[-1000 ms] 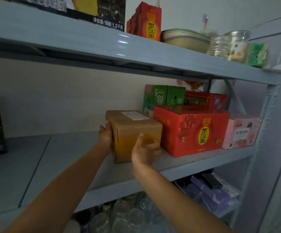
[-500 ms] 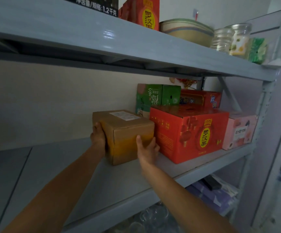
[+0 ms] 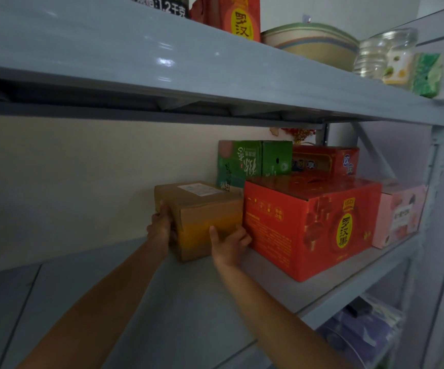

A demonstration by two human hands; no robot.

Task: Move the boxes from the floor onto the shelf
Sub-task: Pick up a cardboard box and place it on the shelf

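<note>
A brown cardboard box [image 3: 202, 206] with a white label on top rests on the grey middle shelf [image 3: 162, 302]. Its right side sits close against a large red box [image 3: 308, 225]. My left hand [image 3: 161, 227] grips the brown box's left side. My right hand [image 3: 229, 242] presses against its front face near the lower right corner, fingers wedged beside the red box. Both forearms reach in from the bottom of the view.
Behind stand a green box [image 3: 252, 162] and a second red box [image 3: 327, 161]; a pink box [image 3: 401, 214] sits at the right end. The upper shelf [image 3: 215, 65] holds a bowl [image 3: 311, 43], jars and a red carton. Purple packets [image 3: 359, 334] lie below.
The brown box has slid further back on the shelf and up against the red box. Both hands stayed on it, and my view moved closer.
</note>
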